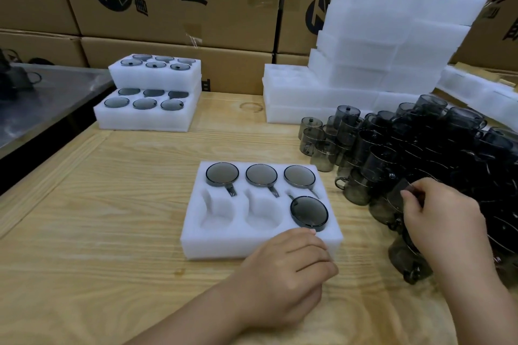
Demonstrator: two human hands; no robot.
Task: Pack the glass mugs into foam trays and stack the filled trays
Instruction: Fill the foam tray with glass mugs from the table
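Smoky mug in right hand blurs into the pile.

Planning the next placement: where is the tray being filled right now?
Head view: the tray sits mid-frame on the table, left hand on its near edge, the mug pile just right of it.

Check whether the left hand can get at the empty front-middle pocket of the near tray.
Probably yes. The left hand rests on the front edge of the near tray; the front-middle pocket lies open just beyond its fingers, with nothing over it.
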